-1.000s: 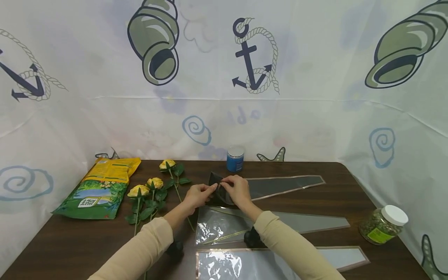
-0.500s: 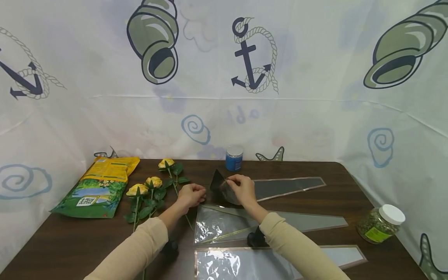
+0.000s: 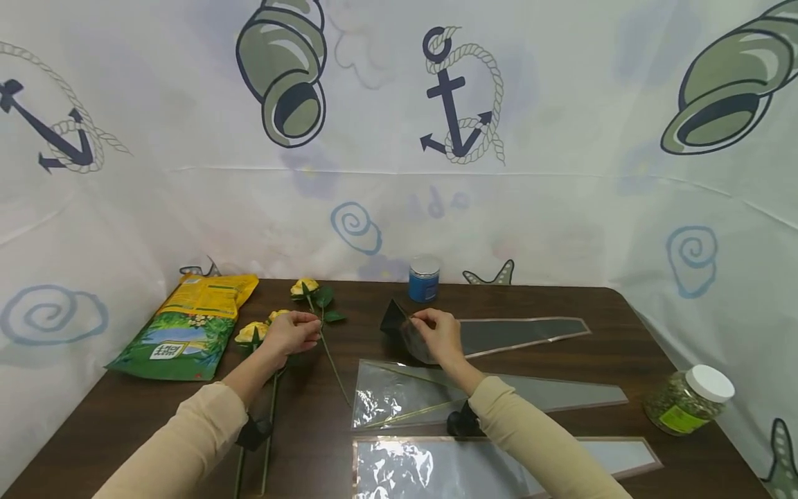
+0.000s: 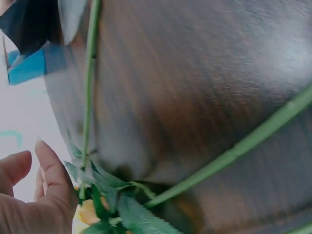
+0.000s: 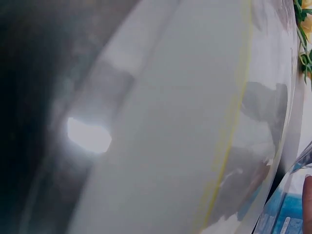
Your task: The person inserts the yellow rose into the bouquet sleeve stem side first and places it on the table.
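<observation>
One upright-printed bag (image 3: 183,329), green and yellow, lies at the far left of the tabletop (image 3: 623,339). Three yellow roses are present: two paired roses (image 3: 252,333), partly hidden by the left arm, and one far rose (image 3: 305,287) to their right, its stem slanting toward the near side. Left hand (image 3: 291,336): thumb and fingers apart, beside the far rose's stem; contact cannot be determined. Three tapered sleeves lie in a row from far to near: one dark sleeve (image 3: 526,333), one grey sleeve (image 3: 548,395) with yellow lines, one white sleeve (image 3: 430,471). Behind the dark sleeve stands one blue jar (image 3: 424,283). Right hand (image 3: 439,336): thumb and fingers pinching the dark sleeve's raised left end. One white-lidded jar (image 3: 688,402) with green contents is at the right.
</observation>
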The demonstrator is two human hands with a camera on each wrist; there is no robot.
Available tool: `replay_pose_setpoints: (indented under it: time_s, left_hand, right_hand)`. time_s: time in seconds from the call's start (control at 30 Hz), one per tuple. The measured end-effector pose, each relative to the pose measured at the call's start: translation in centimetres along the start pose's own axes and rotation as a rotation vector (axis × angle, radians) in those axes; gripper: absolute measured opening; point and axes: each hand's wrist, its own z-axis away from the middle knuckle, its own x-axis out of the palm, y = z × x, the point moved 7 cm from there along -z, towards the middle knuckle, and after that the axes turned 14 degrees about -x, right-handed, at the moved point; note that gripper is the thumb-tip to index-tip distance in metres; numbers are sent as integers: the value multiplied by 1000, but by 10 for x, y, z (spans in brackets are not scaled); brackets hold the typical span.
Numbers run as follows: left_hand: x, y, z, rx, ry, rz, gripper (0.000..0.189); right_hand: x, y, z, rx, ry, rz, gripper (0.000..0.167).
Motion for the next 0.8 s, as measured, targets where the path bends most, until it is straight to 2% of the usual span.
replay_pose_setpoints:
  time_s: [0.17,0.37,0.53,0.8]
  left_hand:
    - [0,-12,-10,-57,3,6,36]
    - [6,-25,-21,-112,17,27,36]
    - [11,-27,-27,-87,50,31,39]
    - [12,-29,-35,-49,156,-27,36]
  right_hand:
    - [1,-1,1,-10,-3,-2,7]
    - [1,-3,2,-12,5,8,7]
    - [0,-4,2,-10,5,10,7]
    - [3,-3,5,-20,19,-15,7]
